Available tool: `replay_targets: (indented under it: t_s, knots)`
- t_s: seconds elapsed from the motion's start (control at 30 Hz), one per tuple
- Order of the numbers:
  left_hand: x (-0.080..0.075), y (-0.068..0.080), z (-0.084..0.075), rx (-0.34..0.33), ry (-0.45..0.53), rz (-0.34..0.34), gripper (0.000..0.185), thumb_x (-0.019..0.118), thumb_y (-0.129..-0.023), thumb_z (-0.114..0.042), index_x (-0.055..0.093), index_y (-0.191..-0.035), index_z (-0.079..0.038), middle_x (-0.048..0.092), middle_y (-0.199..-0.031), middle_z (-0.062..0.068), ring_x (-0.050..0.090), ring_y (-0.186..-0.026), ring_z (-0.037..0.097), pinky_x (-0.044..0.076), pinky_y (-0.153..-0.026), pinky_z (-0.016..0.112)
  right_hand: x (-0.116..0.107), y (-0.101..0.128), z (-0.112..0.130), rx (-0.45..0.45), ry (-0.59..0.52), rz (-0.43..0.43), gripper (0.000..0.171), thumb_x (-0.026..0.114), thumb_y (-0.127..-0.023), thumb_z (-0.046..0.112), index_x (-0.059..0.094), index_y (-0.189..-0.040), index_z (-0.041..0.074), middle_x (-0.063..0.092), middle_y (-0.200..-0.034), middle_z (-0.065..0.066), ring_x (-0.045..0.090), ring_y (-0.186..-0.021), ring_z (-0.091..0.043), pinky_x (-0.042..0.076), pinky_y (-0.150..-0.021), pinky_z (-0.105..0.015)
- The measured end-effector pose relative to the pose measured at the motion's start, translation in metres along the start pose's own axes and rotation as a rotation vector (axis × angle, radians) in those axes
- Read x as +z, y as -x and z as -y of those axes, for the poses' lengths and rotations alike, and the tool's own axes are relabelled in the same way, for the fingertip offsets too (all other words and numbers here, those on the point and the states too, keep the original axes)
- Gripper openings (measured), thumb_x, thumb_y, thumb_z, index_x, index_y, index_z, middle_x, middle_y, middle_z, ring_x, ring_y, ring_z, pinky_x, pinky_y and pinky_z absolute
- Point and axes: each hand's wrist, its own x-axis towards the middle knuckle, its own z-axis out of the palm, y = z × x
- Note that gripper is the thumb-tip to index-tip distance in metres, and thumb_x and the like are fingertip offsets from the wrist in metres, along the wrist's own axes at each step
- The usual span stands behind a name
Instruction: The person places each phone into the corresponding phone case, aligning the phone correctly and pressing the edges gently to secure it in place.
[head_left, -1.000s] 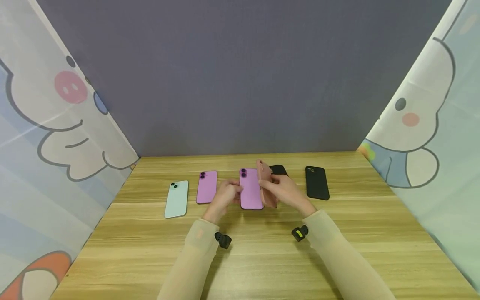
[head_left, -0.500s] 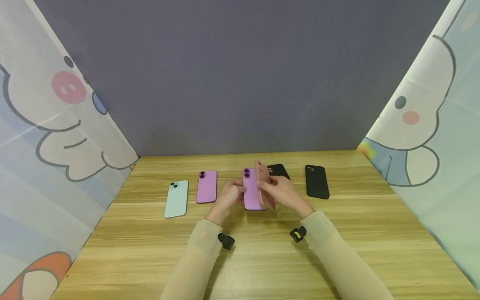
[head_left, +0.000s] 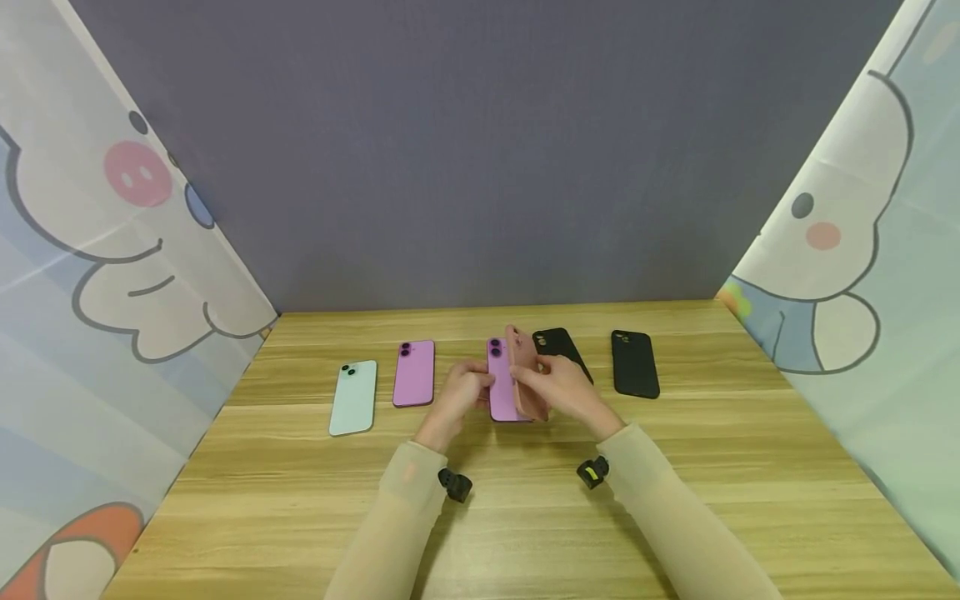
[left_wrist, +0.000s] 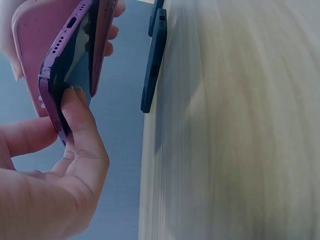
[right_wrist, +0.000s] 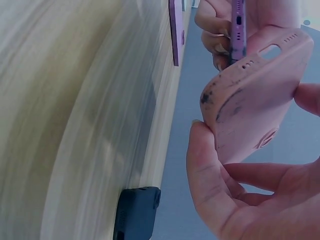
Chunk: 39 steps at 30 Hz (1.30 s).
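My left hand pinches a purple smartphone by its left edge, fingers beneath and thumb near the back. My right hand grips a pink phone case between thumb and fingers, tilted along the phone's right side and overlapping it in the head view. In the right wrist view the case shows its outer back, with dark smudges on one corner and a round emblem. The phone's purple bottom edge lies behind it. Seen from the left wrist, the phone's frame is held above the table.
Behind my right hand lies a black phone case, with another black case farther right. On the left rest a second purple phone and a pale mint phone. A grey panel rises behind the wooden table.
Both hands shift slightly: the left with the phone moves right, the right with the case a little left. The pink case now overlaps more of the phone, and more of the black case behind shows.
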Motion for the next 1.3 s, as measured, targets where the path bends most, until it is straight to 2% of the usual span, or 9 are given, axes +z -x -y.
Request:
replay_targets:
  t_s: [0.27,0.53,0.77,0.9,1.13,1.3]
  knots:
    - [-0.001,0.002,-0.003,0.006,0.004,-0.002,0.029,0.055,-0.098,-0.006,0.056,-0.121,0.011,0.064,-0.092,0.011,0.063,-0.075,0.02,0.056,-0.071,0.036,0.002,0.0,0.002,-0.001,0.006,-0.02,0.076,0.059,-0.096,0.057,0.054,-0.142,-0.003,0.068,-0.116,-0.017,0.061,-0.083,-0.02,0.05,-0.068,-0.033]
    - [-0.001,0.002,-0.003,0.013,0.0,0.004,0.026,0.054,-0.098,-0.006,0.056,-0.119,0.011,0.065,-0.092,0.013,0.064,-0.073,0.019,0.057,-0.072,0.038,0.005,-0.001,0.003,-0.007,0.016,-0.028,0.076,0.061,-0.095,0.058,0.055,-0.14,-0.003,0.067,-0.096,-0.013,0.056,-0.069,-0.018,0.045,-0.059,-0.031]
    - [0.0,0.003,-0.004,0.023,-0.008,0.011,0.027,0.054,-0.099,-0.006,0.057,-0.12,0.011,0.066,-0.093,0.013,0.065,-0.075,0.02,0.058,-0.074,0.039,0.007,-0.001,0.006,0.001,0.041,-0.039,0.08,0.061,-0.094,0.061,0.054,-0.142,-0.004,0.069,-0.109,-0.017,0.059,-0.073,-0.017,0.047,-0.061,-0.029]
    - [0.001,0.005,-0.006,0.027,-0.007,0.011,0.029,0.054,-0.099,-0.006,0.056,-0.122,0.011,0.067,-0.096,0.015,0.066,-0.079,0.023,0.058,-0.077,0.041,0.008,-0.001,0.008,0.008,0.057,-0.037,0.083,0.06,-0.094,0.062,0.053,-0.142,-0.004,0.068,-0.11,-0.018,0.059,-0.072,-0.019,0.046,-0.061,-0.03]
    - [0.001,0.005,-0.003,0.059,-0.017,0.044,0.029,0.052,-0.101,-0.008,0.055,-0.124,0.01,0.067,-0.103,0.017,0.067,-0.083,0.022,0.057,-0.083,0.045,0.009,0.003,0.013,0.029,0.125,-0.044,0.09,0.057,-0.093,0.067,0.048,-0.147,-0.005,0.058,-0.127,-0.024,0.059,-0.098,-0.027,0.052,-0.079,-0.042]
    - [0.0,0.004,0.0,0.09,-0.014,0.062,0.028,0.051,-0.101,-0.007,0.055,-0.123,0.01,0.065,-0.1,0.014,0.065,-0.08,0.019,0.057,-0.083,0.046,0.01,0.005,0.015,0.018,0.155,-0.063,0.089,0.058,-0.092,0.067,0.05,-0.146,-0.003,0.056,-0.122,-0.021,0.057,-0.099,-0.029,0.051,-0.081,-0.046]
